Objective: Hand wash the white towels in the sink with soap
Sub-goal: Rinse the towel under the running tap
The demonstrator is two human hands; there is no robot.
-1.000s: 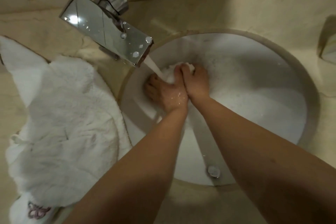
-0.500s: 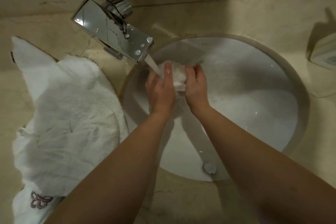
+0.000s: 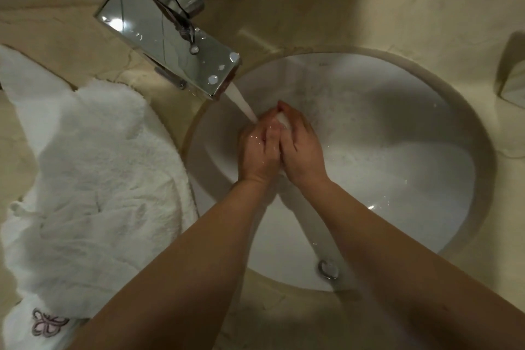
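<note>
Over the left half of the white oval sink (image 3: pixel 443 133), my left hand (image 3: pixel 257 150) and my right hand (image 3: pixel 302 148) are pressed together. They squeeze a small wad of white towel (image 3: pixel 284 121), of which only a sliver shows between the fingers. A stream of water (image 3: pixel 241 99) from the chrome faucet (image 3: pixel 167 37) runs onto my left hand's fingers. Soapy foam (image 3: pixel 383 167) covers the water in the basin. A second white towel (image 3: pixel 93 187), fluffy with a pink butterfly embroidered on a corner, lies heaped on the counter to the left.
The sink is set in a beige stone counter (image 3: pixel 369 17) backed by a wall. An overflow fitting (image 3: pixel 328 268) sits on the near sink wall. A pale object (image 3: pixel 515 85) lies at the counter's right edge, cut off by the frame.
My hands have come together around the towel wad, hiding most of it. They have moved slightly away from the faucet while the water keeps running.
</note>
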